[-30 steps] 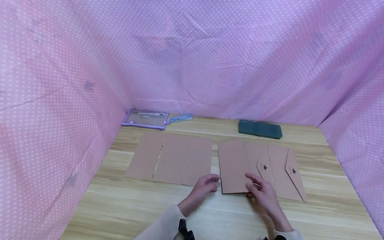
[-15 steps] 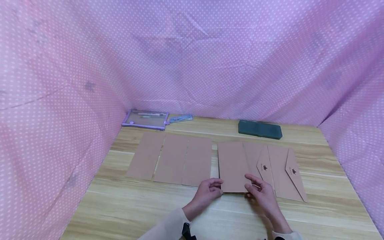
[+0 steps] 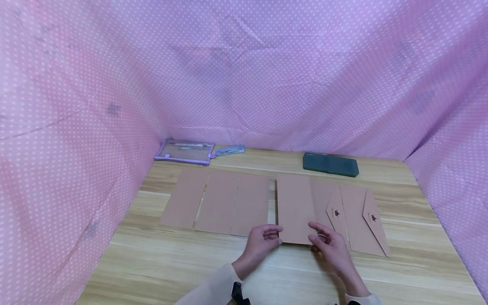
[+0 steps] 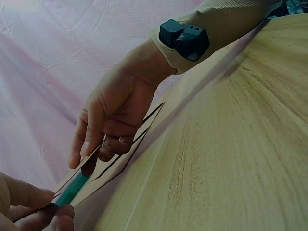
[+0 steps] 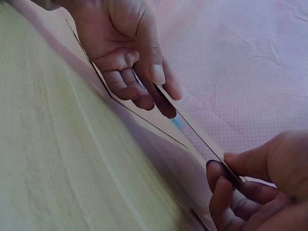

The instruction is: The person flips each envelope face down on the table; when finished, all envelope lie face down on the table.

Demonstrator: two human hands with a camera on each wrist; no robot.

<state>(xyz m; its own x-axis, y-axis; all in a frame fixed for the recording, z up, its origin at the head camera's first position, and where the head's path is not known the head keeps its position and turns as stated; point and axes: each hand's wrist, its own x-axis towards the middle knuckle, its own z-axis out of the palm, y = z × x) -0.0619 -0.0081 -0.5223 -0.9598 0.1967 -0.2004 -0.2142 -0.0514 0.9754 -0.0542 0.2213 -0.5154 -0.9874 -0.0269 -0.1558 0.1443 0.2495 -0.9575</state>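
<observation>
A plain brown kraft-paper envelope (image 3: 295,207) is held between both hands, its near end raised off the table. My left hand (image 3: 261,245) pinches its near left corner between thumb and fingers. At the near right corner, the thumb and fingers of my right hand (image 3: 332,246) pinch the edge. Seen edge-on, the envelope (image 5: 202,139) spans the two hands in the right wrist view. It overlaps the left part of a flapped envelope (image 3: 322,195) printed with a small crown. Another crown-printed envelope (image 3: 354,220) lies farther right, flap showing.
Left of the hands, three plain brown envelopes (image 3: 249,205) lie side by side. A purple-edged zip pouch (image 3: 187,151) with pens inside, a small blue packet (image 3: 230,150) and a dark green case (image 3: 330,164) sit along the back. Pink dotted cloth (image 3: 244,84) encloses the table.
My left hand has come right and taken hold of the envelope's left corner. The envelope's far end has shifted slightly away from me. The right hand keeps its grip, moving slightly left.
</observation>
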